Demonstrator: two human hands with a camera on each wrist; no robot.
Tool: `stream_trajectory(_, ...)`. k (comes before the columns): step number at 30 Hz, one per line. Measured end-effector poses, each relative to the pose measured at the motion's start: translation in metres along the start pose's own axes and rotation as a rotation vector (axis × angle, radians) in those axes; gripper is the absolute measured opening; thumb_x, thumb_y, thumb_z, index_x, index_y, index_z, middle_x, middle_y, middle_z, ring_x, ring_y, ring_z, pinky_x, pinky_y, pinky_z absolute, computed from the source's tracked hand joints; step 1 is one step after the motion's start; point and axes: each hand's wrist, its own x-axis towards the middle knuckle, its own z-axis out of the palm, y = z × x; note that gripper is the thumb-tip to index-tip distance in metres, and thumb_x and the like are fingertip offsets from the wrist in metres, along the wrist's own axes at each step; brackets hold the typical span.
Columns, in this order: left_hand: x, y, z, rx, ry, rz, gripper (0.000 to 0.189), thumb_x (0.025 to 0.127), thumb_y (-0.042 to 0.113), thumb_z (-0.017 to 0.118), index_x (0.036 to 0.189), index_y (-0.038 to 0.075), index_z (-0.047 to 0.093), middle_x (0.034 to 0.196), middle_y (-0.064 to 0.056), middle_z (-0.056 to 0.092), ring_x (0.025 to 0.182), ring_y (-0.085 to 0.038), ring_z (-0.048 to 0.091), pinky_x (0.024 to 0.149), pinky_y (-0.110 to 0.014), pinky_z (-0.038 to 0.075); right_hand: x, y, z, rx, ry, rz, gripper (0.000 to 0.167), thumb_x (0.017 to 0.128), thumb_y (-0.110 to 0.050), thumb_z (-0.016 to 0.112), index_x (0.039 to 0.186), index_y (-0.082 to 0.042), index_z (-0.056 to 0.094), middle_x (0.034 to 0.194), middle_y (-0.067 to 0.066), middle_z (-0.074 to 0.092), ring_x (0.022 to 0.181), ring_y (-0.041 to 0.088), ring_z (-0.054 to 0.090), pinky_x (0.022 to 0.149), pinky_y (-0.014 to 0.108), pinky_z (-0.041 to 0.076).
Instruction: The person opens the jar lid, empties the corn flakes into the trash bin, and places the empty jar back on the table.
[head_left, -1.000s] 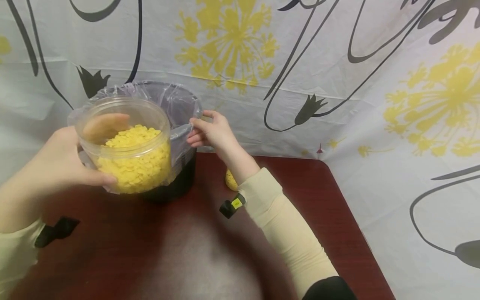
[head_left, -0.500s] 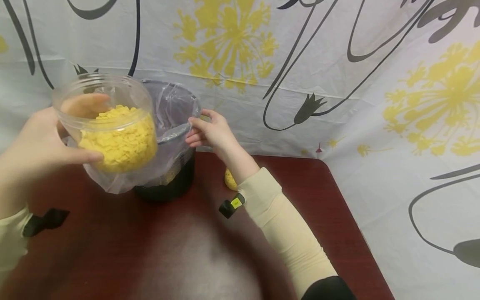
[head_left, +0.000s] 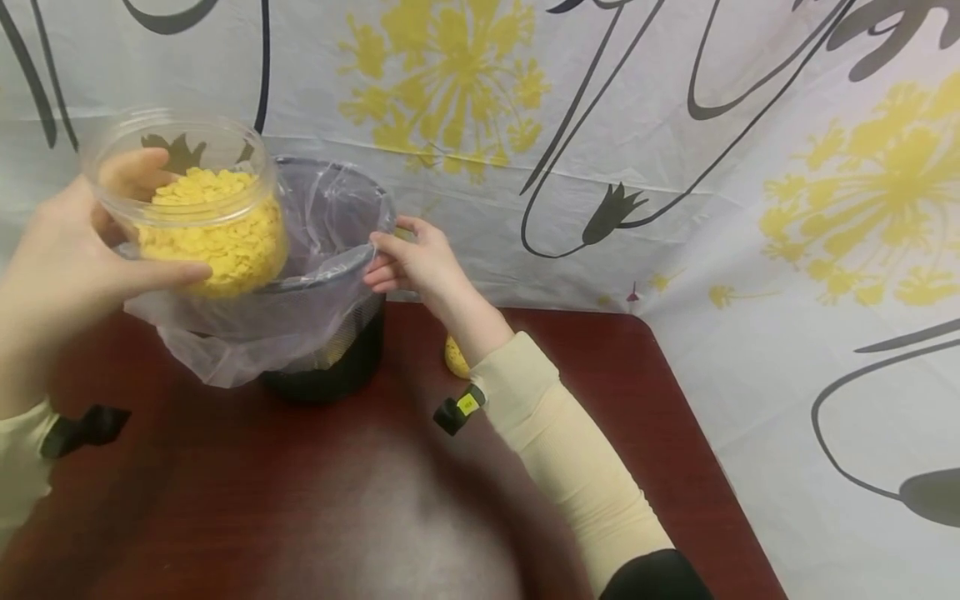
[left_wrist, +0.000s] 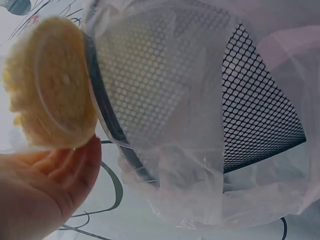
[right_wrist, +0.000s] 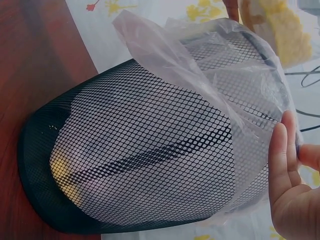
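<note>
My left hand (head_left: 63, 258) grips a clear plastic tub (head_left: 266, 183) by its left side, thumb across the front. Small flat yellow pieces (head_left: 225, 250) fill much of the tub, which is held upright at the left rim of a black mesh wastebasket (head_left: 345, 354). In the left wrist view the tub's base (left_wrist: 62, 82) shows beside the rim. A thin translucent bag (head_left: 225, 346) lines the wastebasket and hangs over its outside. On the right side of the rim, my right hand (head_left: 427, 267) pinches the bag's edge between thumb and fingers.
A speckled yellow object (head_left: 455, 358) is partly hidden behind the right wrist on the dark red table (head_left: 360, 500). Something yellowish (right_wrist: 62, 170) shows through the mesh near the wastebasket's bottom. A flower-printed curtain (head_left: 465, 192) hangs behind the table.
My left hand has moved the tub left and up, away from over the wastebasket's front, uncovering more of the opening and bag. My right hand stays at the rim.
</note>
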Motion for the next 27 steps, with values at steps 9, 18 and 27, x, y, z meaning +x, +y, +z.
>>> stream_trajectory(9, 0.012, -0.003, -0.002, 0.044, 0.069, -0.06, 0.093, 0.063, 0.007, 0.089, 0.141, 0.028, 0.043, 0.125, 0.006, 0.05, 0.093, -0.006, 0.049, 0.069, -0.008, 0.036, -0.001, 0.001, 0.001, 0.006, 0.003, -0.007, 0.065, 0.096, -0.01, 0.058, 0.15, -0.004, 0.022, 0.066, 0.015, 0.063, 0.05, 0.02, 0.063, 0.053, 0.032, 0.056)
stream_trajectory(18, 0.019, -0.004, -0.003, 0.171, 0.11, -0.077, 0.094, 0.063, 0.02, 0.091, 0.142, 0.03, 0.04, 0.124, 0.003, 0.046, 0.102, -0.02, 0.042, 0.075, -0.016, 0.031, -0.002, 0.001, 0.001, 0.018, -0.002, -0.013, 0.065, 0.096, -0.009, 0.057, 0.15, -0.004, 0.022, 0.065, 0.015, 0.063, 0.049, 0.02, 0.063, 0.053, 0.031, 0.055)
stream_trajectory(27, 0.025, -0.003, -0.003, 0.181, 0.125, -0.065, 0.096, 0.06, 0.02, 0.092, 0.142, 0.024, 0.041, 0.138, 0.003, 0.043, 0.106, -0.014, 0.04, 0.079, -0.017, 0.034, -0.001, 0.003, 0.0, 0.018, -0.01, -0.019, 0.065, 0.096, -0.01, 0.058, 0.15, -0.006, 0.023, 0.066, 0.015, 0.063, 0.051, 0.021, 0.063, 0.056, 0.034, 0.056)
